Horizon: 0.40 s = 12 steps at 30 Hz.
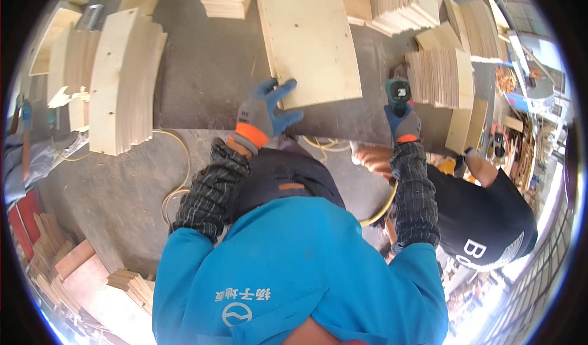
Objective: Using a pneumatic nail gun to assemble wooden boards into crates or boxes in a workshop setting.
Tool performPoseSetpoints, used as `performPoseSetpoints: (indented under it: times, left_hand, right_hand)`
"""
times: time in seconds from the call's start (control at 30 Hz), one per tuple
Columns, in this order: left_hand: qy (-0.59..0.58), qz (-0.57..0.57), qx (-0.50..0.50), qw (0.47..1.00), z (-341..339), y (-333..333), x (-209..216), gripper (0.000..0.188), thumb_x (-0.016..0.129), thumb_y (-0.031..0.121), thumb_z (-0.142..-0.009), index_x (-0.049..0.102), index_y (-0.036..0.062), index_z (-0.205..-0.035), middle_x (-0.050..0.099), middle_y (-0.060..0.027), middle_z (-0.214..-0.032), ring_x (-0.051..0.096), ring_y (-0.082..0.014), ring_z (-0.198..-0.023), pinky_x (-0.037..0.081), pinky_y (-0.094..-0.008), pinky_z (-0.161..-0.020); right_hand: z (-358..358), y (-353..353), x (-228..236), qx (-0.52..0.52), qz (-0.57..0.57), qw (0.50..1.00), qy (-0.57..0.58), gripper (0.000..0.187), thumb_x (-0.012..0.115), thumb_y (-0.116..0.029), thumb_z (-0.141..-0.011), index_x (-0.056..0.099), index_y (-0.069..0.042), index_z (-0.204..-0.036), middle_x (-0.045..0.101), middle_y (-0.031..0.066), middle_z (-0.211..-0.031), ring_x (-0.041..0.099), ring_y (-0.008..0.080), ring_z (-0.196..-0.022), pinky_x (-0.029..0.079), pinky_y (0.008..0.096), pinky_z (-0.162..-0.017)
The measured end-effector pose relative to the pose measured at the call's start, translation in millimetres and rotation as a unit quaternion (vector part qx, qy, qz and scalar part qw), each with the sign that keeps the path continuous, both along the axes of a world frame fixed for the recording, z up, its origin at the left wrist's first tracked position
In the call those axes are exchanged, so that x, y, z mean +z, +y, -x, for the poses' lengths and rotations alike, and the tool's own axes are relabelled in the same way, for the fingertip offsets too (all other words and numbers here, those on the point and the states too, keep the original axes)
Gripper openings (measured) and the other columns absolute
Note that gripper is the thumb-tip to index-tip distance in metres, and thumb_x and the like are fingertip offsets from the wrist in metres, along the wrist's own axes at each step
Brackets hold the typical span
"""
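Observation:
A pale plywood panel (312, 42) with small dark marks lies on the dark worktable in front of me, its near end close to the table's front edge. My left hand (263, 112), in a grey and blue glove with an orange cuff, is at the panel's near left corner. Its fingers are spread, and whether they touch the wood I cannot tell. To the right of the panel, my gloved right hand (404, 124) grips a teal and black nail gun (399, 91), seen from above. Its front end points away from me over the table.
Stacked wooden panels (122, 78) stand at the left, with further stacks (435, 78) at right and along the far side. Yellow hoses (187, 161) loop below the worktable (208, 57). A co-worker in black (481, 213) is close on my right; another person's arm shows far left.

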<state>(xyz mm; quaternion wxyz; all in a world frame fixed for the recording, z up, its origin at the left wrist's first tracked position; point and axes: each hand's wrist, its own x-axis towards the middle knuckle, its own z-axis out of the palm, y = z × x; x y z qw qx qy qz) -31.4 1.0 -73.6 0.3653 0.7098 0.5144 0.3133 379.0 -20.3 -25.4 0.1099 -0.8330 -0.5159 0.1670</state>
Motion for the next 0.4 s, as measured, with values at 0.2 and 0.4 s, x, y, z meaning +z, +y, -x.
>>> performPoseSetpoints:
  times: [0.2,0.4]
  left_hand:
    - [-0.070,0.114,0.132,0.982,-10.0,-5.7,-0.8,0.083,0.093,0.039,-0.086,0.059,0.0088,-0.156,0.063,-0.0206,-0.151,0.064,-0.0369,-0.135,0.054,-0.0472,-0.114]
    - [-0.178,0.092,0.335,0.921,-17.9,-7.7,8.6,0.086,0.087,0.050,-0.092,0.055,0.0030,-0.157,0.061,-0.0225,-0.155,0.064,-0.0340,-0.135,0.054,-0.0454,-0.113]
  right_hand:
    - [-6.3,-0.8,-37.3,0.121,-0.087,0.978,-0.148,0.067,0.084,-0.044,-0.089,0.069,-0.001,-0.137,0.078,0.0192,-0.125,0.074,0.0387,-0.115,0.056,0.0490,-0.101]
    - [41.7,73.2,-69.5,0.246,-0.095,0.885,0.384,0.084,0.081,-0.047,-0.095,0.050,-0.004,-0.161,0.064,0.0190,-0.153,0.065,0.0360,-0.134,0.049,0.0486,-0.115]
